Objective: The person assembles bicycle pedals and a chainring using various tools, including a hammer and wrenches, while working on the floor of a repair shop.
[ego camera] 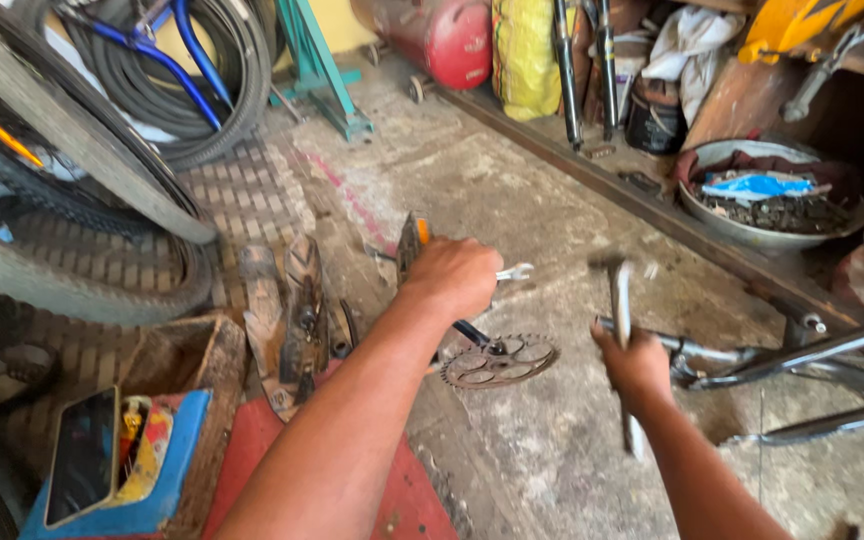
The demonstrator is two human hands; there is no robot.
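Two hands are busy: the left hand (pixel 457 275) grips the pedal (pixel 413 240) of a crank with a toothed ring (pixel 500 360) (on the floor), the right hand (pixel 635 362) clutches a hammer (pixel 620 300), so hitting seems underway, needing a careful aim.

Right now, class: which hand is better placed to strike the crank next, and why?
Probably the right hand: it grips the hammer raised beside the chainring. The left hand is occupied gripping the pedal end.

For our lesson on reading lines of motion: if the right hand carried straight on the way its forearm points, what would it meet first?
Likely the bowl of scrap parts, beyond the right hand; its hammer leads and bare floor lies between. Depth is uncertain.
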